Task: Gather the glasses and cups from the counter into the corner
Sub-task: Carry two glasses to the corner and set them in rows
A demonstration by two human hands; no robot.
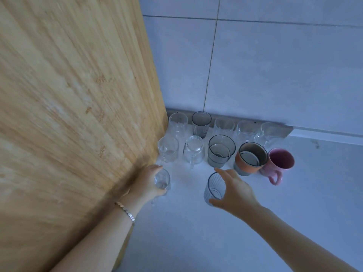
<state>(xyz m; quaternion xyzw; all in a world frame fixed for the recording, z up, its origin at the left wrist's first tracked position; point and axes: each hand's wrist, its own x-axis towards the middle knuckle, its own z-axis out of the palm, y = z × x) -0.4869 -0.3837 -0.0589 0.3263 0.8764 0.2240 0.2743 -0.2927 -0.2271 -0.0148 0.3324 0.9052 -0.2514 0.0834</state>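
1. We saw the left hand [146, 182] wrapped around a small clear glass [162, 181], right by the wooden panel [78, 114] at the counter's left edge, just in front of the gathered rows.
2. The right hand [234, 190] was spread, thumb and fingers loosely cupping a ribbed grey glass [215, 188]; we couldn't tell if it was actually pinched or only touched.
3. Gathered already in the counter [216, 242] corner: a back row along the wall, then a front row with a clear jar mug [194, 151], a grey tumbler [221, 151], an orange cup [251, 159] and a pink mug [280, 161].
4. Risk, in our view: pushing either glass forward could knock the front row; glass on glass could chip or tip.
5. Open room: a gap between the two held glasses and the front row; the counter's near and right side lay bare.
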